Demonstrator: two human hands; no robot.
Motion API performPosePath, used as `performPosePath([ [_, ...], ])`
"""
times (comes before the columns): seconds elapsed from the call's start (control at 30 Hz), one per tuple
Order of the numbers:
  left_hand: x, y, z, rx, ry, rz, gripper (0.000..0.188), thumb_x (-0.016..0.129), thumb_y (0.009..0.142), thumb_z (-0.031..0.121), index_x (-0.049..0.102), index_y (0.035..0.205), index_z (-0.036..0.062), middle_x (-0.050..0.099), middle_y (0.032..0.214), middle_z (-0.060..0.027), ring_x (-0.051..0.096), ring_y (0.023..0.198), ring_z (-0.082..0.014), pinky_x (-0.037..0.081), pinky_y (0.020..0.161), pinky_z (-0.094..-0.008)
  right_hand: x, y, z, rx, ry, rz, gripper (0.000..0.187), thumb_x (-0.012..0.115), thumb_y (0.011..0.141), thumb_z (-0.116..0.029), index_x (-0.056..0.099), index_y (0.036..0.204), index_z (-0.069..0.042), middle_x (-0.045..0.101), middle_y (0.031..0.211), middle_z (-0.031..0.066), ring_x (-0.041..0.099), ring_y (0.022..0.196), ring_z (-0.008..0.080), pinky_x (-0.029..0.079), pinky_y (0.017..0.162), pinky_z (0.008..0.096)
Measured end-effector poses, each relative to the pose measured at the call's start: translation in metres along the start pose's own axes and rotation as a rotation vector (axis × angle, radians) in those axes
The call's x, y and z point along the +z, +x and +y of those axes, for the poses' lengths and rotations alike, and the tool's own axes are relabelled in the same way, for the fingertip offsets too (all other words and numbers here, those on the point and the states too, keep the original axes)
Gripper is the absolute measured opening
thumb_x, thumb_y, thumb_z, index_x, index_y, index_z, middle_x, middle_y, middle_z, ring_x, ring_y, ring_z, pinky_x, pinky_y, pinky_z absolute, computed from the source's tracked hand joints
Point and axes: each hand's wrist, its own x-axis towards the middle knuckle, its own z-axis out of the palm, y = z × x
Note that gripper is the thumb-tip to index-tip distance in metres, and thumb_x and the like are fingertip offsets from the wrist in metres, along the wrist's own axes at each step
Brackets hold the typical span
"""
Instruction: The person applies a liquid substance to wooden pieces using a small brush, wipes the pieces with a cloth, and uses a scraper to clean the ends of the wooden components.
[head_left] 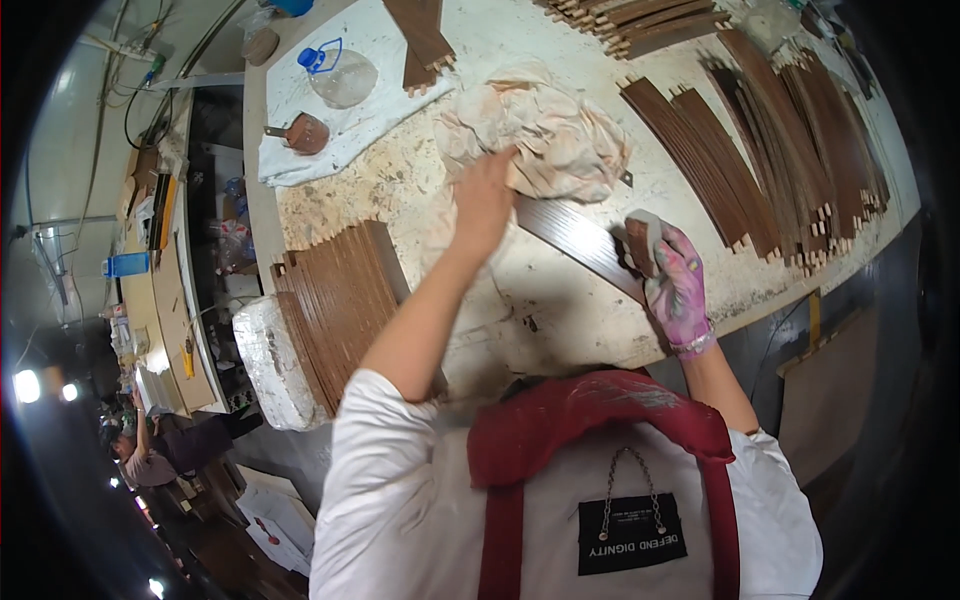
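Note:
My bare left hand (484,205) is at the near left side of a crumpled, pale, stained cloth (560,135), its fingers curled into the folds. Beside that hand starts a flat wooden slat (578,238), shiny with glare, which runs slantwise toward my right hand. My right hand (680,285) wears a pink, paint-marked glove. It is closed around a brown-stained pad (641,243), which sits at the slat's near right end. The fingertips of my left hand are partly hidden by the cloth.
A stack of brown slats (345,300) lies at the left, by a wrapped white block (272,360). More slats (700,165) fill the right side. A blue-capped jug (342,78) and a cup of brown liquid (306,134) stand on a white cloth (285,165). Another person (150,455) is far left.

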Motion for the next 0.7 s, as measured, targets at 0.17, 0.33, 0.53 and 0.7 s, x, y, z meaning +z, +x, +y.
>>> performPosePath([
  [0.17, -0.045, 0.053, -0.006, -0.530, -0.374, -0.083, 0.044, 0.038, 0.082, -0.003, 0.050, 0.124, 0.0062, 0.059, 0.109, -0.0210, 0.057, 0.105, -0.0312, 0.042, 0.093, -0.0342, -0.006, 0.000, -0.023, -0.017, 0.029, 0.110, 0.034, 0.059, 0.089, -0.014, 0.051, 0.121, -0.004, 0.063, 0.108, 0.0147, 0.067, 0.079, 0.0194, 0.051, 0.048, 0.0170],
  [0.33, -0.034, 0.053, -0.028, -0.291, -0.374, -0.026, 0.044, 0.047, 0.082, 0.006, 0.052, 0.125, 0.0100, 0.054, 0.116, -0.0221, 0.052, 0.108, -0.0344, 0.041, 0.092, -0.0410, -0.025, -0.012, -0.048, -0.096, 0.043, 0.113, 0.035, 0.060, 0.089, -0.018, 0.051, 0.122, -0.009, 0.061, 0.112, 0.0103, 0.062, 0.099, 0.0210, 0.055, 0.075, 0.0313],
  [0.53, -0.004, 0.017, -0.005, 0.059, 0.065, -0.167, 0.039, 0.051, 0.081, 0.009, 0.053, 0.121, 0.0058, 0.055, 0.111, -0.0181, 0.050, 0.104, -0.0385, 0.043, 0.087, -0.0425, -0.048, -0.013, -0.028, -0.155, 0.155, 0.048, 0.036, 0.052, 0.087, -0.001, 0.048, 0.123, -0.001, 0.053, 0.124, 0.0108, 0.054, 0.111, 0.0202, 0.042, 0.096, 0.0290],
  [0.7, -0.031, 0.053, -0.027, -0.183, -0.236, -0.247, 0.035, 0.049, 0.083, 0.005, 0.054, 0.117, 0.0014, 0.062, 0.099, -0.0189, 0.058, 0.095, -0.0341, 0.045, 0.084, -0.0378, -0.001, -0.017, -0.032, -0.104, 0.004, 0.014, 0.034, 0.055, 0.089, -0.008, 0.049, 0.121, 0.003, 0.060, 0.111, 0.0132, 0.061, 0.097, 0.0208, 0.051, 0.083, 0.0274],
])
